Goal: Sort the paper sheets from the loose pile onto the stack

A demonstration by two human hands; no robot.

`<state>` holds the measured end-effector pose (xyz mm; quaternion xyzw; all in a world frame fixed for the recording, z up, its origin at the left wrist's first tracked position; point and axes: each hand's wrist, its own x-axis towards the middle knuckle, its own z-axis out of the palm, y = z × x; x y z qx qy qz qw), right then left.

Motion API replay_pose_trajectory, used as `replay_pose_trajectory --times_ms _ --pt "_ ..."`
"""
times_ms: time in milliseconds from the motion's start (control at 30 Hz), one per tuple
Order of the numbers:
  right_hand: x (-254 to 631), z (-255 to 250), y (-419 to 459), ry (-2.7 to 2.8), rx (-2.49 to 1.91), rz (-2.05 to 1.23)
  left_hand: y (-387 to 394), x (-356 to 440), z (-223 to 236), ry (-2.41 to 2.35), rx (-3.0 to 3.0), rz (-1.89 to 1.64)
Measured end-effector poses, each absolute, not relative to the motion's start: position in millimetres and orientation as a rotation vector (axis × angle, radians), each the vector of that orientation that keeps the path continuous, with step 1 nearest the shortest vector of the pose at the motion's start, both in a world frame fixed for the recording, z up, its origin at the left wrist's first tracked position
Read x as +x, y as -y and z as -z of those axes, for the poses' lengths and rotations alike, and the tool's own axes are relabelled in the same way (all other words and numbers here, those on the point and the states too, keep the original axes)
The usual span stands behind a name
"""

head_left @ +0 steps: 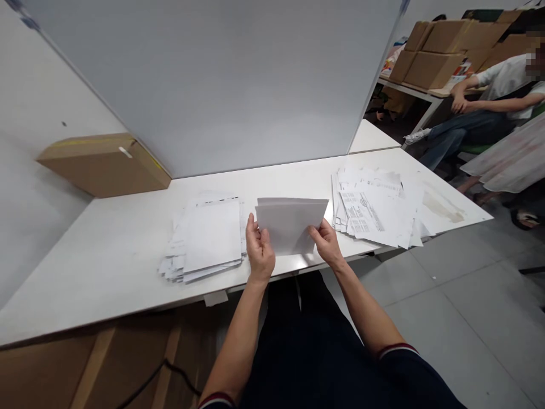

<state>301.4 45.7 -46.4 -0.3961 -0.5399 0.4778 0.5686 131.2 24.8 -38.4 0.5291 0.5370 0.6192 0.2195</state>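
A folded white sheet of paper [290, 222] is held up just above the front edge of the white table [106, 261]. My left hand [259, 250] grips its left edge with closed fingers. My right hand [326, 241] pinches its lower right edge. Left of the hands lies a stack of folded white papers [208, 238]. To the right lies a loose pile of printed sheets [377, 207], text side up.
A large white partition board [221, 85] stands at the table's back. A brown cardboard box [104, 163] sits at the back left. Seated people [489, 108] and stacked cardboard boxes [443, 54] are at the far right. Grey floor tiles lie to the right.
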Motion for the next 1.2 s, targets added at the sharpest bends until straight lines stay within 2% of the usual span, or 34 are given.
replay_pose_trajectory --times_ms 800,967,1200 --pt "304.0 66.7 -48.0 1.293 -1.008 -1.179 -28.0 128.4 50.7 -1.471 1.266 -1.714" --pt "304.0 57.5 -53.6 1.338 -1.203 -1.041 -33.0 128.9 42.4 -1.456 1.228 -1.726" --pt "321.2 20.4 -60.8 1.648 -1.333 -0.616 -40.2 110.7 30.2 -1.247 1.242 -1.668"
